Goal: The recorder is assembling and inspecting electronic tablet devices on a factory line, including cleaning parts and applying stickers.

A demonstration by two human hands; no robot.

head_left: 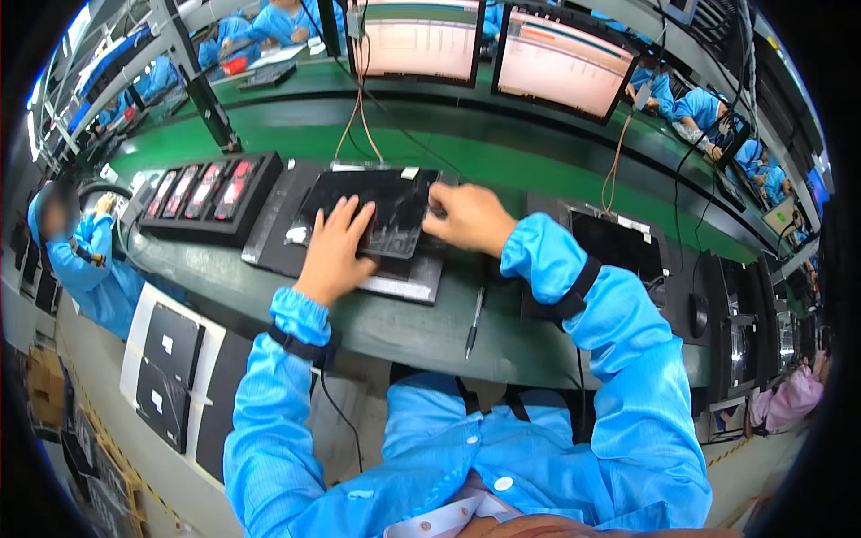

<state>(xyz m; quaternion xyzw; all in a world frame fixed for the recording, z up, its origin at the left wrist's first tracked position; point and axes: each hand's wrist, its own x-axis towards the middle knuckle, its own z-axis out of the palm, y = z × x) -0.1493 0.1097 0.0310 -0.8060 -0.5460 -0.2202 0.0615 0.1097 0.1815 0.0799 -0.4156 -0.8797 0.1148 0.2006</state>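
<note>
A glossy black flat screen panel, wrapped in clear film, lies on a black foam pad on the green bench. My left hand rests on the panel's lower left part, its fingers spread. At the panel's right edge, my right hand is closed with the fingers curled in. A small dark thing shows between those fingers, too hidden to name. Thin cables run down to the panel's far edge, where a small pale label sticks to the film.
A black foam tray with several red-and-black parts stands at the left. A pen lies near the front edge. To the right are a second black panel and a mouse. Two monitors stand behind; a co-worker sits at left.
</note>
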